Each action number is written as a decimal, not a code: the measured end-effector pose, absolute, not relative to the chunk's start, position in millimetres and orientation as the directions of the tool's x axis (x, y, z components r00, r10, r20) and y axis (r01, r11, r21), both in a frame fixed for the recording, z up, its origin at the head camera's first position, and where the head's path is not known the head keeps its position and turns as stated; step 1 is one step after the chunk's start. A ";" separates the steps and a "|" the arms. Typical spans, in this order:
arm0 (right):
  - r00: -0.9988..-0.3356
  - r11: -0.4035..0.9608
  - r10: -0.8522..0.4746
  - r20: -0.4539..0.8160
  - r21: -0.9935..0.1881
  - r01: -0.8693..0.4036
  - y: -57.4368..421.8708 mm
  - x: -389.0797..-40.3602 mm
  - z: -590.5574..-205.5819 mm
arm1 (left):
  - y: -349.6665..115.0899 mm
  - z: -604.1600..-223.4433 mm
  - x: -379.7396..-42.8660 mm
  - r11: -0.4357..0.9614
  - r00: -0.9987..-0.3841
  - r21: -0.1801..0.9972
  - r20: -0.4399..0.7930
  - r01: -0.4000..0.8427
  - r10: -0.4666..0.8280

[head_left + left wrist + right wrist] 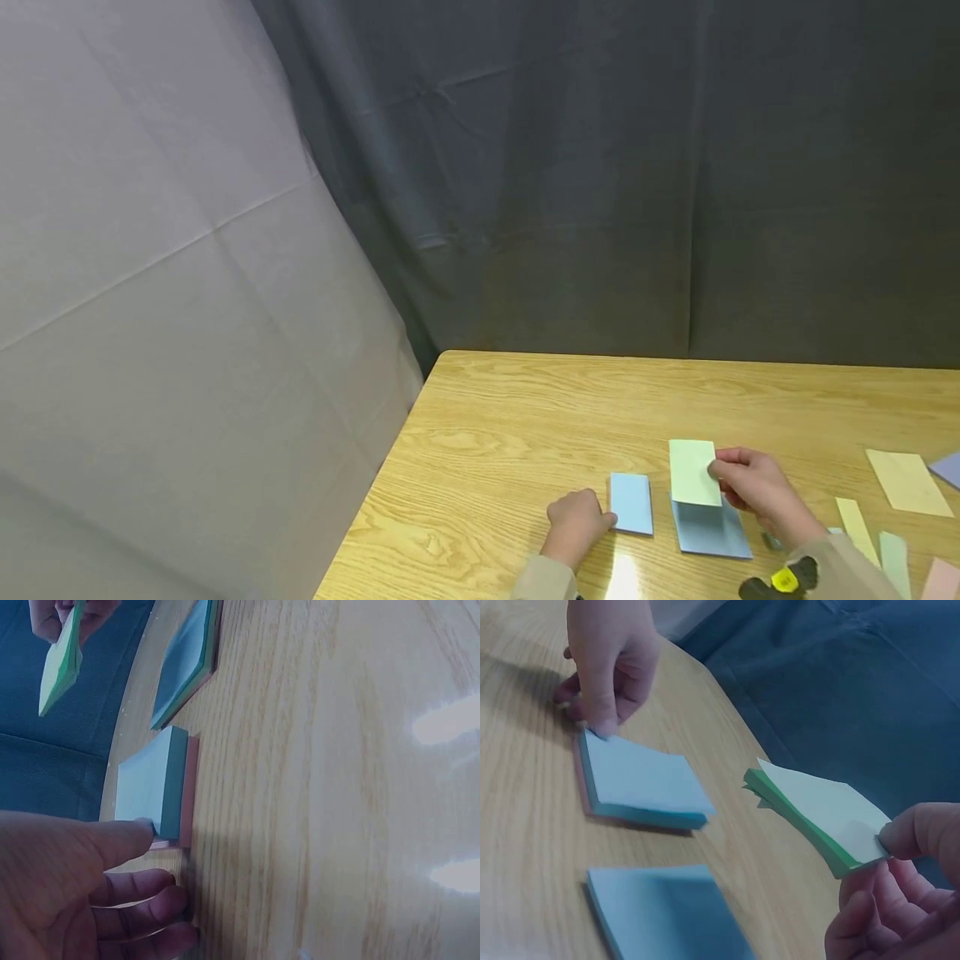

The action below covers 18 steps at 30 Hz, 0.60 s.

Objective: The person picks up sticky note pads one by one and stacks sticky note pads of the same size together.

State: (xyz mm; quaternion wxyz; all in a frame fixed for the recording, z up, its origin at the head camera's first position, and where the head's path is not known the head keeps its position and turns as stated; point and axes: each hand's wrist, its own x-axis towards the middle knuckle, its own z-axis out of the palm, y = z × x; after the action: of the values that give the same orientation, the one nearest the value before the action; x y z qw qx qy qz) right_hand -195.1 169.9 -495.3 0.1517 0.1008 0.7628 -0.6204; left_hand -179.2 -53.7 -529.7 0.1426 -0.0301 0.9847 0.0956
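My right hand (757,487) pinches a pale green sticky-note pad (692,472) between thumb and fingers, raised above the table. The pad's top sheet lifts away from the darker green layers in the right wrist view. Below it lies a wider blue sticky-note pad (716,537), partly in shadow. To the left is a smaller stack, a light blue sticky-note pad (645,776) over a pink layer (189,791). My left hand (577,521) touches that stack's near-left corner with the thumb (124,841); its other fingers (146,915) curl loosely beside it.
On the right side of the wooden table (480,433) lie a yellow sheet (909,482), a purple piece (951,469), a yellow strip (857,530), a pale green strip (894,562) and a pink piece (942,581). A dark curtain (555,183) hangs behind the far edge.
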 end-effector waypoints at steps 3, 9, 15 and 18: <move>-0.933 0.189 -0.033 -0.358 -0.919 0.346 161.9 -193.8 -497.8 | -54.2 -528.9 -178.8 0.982 -0.958 0.169 -0.284 -0.083 -0.032; -0.922 0.136 -0.037 -0.386 -0.916 0.378 144.2 -191.7 -505.9 | -54.4 -527.5 -177.7 0.984 -0.960 0.161 -0.280 -0.077 -0.029; -0.914 0.106 -0.043 -0.402 -0.912 0.396 131.1 -190.9 -516.3 | -54.4 -525.3 -176.8 0.984 -0.960 0.161 -0.280 -0.075 -0.027; -0.913 0.111 -0.048 -0.406 -0.910 0.399 125.6 -191.0 -520.4 | -55.2 -524.4 -175.9 0.984 -0.960 0.161 -0.279 -0.074 -0.027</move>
State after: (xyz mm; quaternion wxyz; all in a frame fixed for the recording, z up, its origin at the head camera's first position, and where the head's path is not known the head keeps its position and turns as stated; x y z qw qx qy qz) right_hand -191.0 125.6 -520.4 0.1705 0.1207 0.7257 -0.6555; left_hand -175.9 -55.2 -524.4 0.1390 -0.0254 0.9863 0.0851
